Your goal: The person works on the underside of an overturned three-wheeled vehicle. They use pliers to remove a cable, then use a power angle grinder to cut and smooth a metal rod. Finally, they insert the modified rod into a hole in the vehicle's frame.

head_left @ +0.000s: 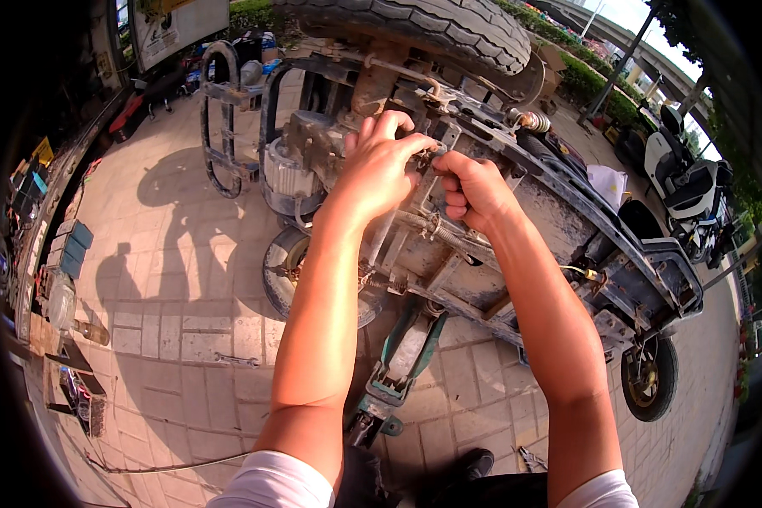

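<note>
A small three- or four-wheeled vehicle lies tipped on its side, with the rusty metal frame (432, 275) of its underside toward me. Both hands meet at a small metal bracket (451, 134) near the middle of that underside. My left hand (381, 165) reaches over it from the left, fingers bent and closed round a part that they hide. Just beside it my right hand (476, 190) is curled, thumb and forefinger pinched at a small piece too covered to name. Below the hands a coil spring (451, 240) lies along the frame.
A large tyre (449, 30) stands at the top, a finned motor housing (292, 178) left of my hands. A green floor jack (406, 351) sits under the frame. A wrench (237, 361) and pliers (531, 460) lie on the paving. Parked scooters (690, 173) stand at right.
</note>
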Available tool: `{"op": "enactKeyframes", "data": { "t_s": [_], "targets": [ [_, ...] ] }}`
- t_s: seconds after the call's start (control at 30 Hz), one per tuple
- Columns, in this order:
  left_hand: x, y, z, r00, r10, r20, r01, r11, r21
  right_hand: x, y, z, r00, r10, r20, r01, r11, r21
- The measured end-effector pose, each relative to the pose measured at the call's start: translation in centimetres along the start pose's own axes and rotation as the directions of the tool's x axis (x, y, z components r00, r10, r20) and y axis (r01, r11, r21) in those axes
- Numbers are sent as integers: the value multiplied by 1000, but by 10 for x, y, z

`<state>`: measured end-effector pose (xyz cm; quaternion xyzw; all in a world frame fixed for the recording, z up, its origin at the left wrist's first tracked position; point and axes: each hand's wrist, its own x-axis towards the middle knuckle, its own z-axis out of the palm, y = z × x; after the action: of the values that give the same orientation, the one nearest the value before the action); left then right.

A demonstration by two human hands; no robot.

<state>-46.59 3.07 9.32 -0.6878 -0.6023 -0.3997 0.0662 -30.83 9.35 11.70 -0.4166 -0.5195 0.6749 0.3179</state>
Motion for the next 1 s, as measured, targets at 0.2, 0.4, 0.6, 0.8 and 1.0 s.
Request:
{"op": "enactKeyframes", "data": {
  "t_s": [0.2,0.4,0.6,0.8,1.0],
  "targets": [
    [0,-3,3,1000,16,-15,-17,999,-32,0,1,-3,1000,5,4,-5,1000,5],
    [4,0,9,1000,16,24,-15,998,-56,-13,-3,-22,999,15,-36,-15,1000,-6],
    [-2,-13,-1,999,-9,37,10,999,-32,-128,-46,-62,554,-751,-360,768,628,-127],
    [7,0,10,999,17,52,-14,998,-63,-175,-127,-112,-124,-908,-400,688,211,-694],
    [0,-2,1,1000,-6,-13,6,1000,-17,-130,-100,-88,162,-932,-325,496,362,-789]
  ]
}}
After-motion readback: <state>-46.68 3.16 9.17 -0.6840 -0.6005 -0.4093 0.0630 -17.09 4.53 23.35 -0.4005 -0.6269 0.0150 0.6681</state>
